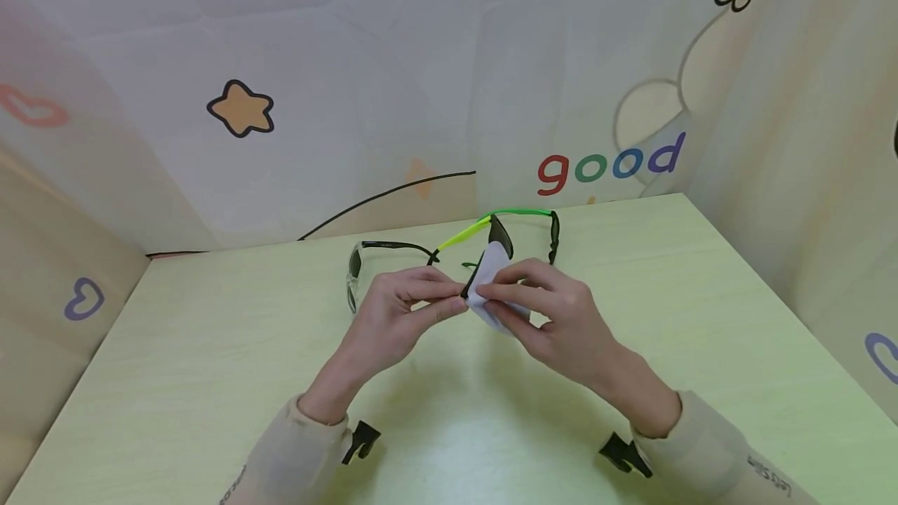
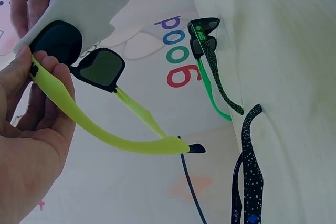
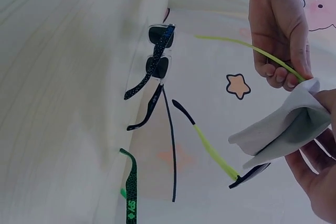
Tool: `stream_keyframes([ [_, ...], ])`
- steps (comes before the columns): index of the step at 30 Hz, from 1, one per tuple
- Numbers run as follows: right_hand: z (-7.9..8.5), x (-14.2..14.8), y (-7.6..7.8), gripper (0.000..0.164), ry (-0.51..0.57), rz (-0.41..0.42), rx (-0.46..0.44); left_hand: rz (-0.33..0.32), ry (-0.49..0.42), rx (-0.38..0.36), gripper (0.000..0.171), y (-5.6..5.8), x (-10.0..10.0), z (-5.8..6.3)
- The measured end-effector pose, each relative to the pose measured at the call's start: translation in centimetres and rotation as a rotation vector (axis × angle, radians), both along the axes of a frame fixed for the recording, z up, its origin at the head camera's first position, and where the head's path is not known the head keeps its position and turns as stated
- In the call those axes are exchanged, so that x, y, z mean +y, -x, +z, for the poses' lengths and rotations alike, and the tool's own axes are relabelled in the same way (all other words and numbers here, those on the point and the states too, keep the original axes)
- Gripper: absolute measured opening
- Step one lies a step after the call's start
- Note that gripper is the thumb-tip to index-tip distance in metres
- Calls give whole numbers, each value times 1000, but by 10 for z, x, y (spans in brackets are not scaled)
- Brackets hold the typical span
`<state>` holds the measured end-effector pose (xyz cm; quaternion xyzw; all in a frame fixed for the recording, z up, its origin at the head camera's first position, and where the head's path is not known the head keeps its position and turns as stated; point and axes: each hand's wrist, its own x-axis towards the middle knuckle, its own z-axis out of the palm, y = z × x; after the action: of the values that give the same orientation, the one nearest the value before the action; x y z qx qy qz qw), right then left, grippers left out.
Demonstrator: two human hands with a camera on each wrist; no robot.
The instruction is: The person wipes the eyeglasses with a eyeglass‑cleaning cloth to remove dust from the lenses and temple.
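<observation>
we find the yellow-green sunglasses raised above the tabletop, between the 2 hands. the left hand has its grip clamped on them where 1 temple meets the frame; the right hand has its grip pinched on a white cloth, which lies over 1 lens. the cloth hides much of the frame in the head and right wrist views, and the right hand runs off the edge of the latter. the clear-framed sunglasses are partly behind the left hand in the head view; in the left wrist view we see only their temples. the green sunglasses are partly masked by the cloth and right hand in the head view, and cut off in the right wrist view.

we read "spy" on a speckled temple of the green sunglasses. small lettering inside a black temple of the clear-framed sunglasses appears to be "block". print on the sleeves cannot be confirmed.

the tabletop is pale and faintly grained. the backdrop behind it carries an orange star and "good" lettering in 4 colours.
</observation>
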<state>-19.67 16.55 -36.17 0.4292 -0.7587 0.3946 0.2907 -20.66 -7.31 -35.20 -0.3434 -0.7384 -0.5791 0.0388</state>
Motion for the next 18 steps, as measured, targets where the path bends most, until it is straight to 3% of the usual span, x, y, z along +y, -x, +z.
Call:
stream_keyframes([
  [6,0,4,2,32,-12,-41,0,4,-23,-17,13,1,-4,1],
  [13,1,11,7,34,-14,-123,59,6,-37,-36,13,-2,-11,6],
  [18,2,20,12,28,21,-194,43,6,-42,-39,12,-4,-16,7],
])
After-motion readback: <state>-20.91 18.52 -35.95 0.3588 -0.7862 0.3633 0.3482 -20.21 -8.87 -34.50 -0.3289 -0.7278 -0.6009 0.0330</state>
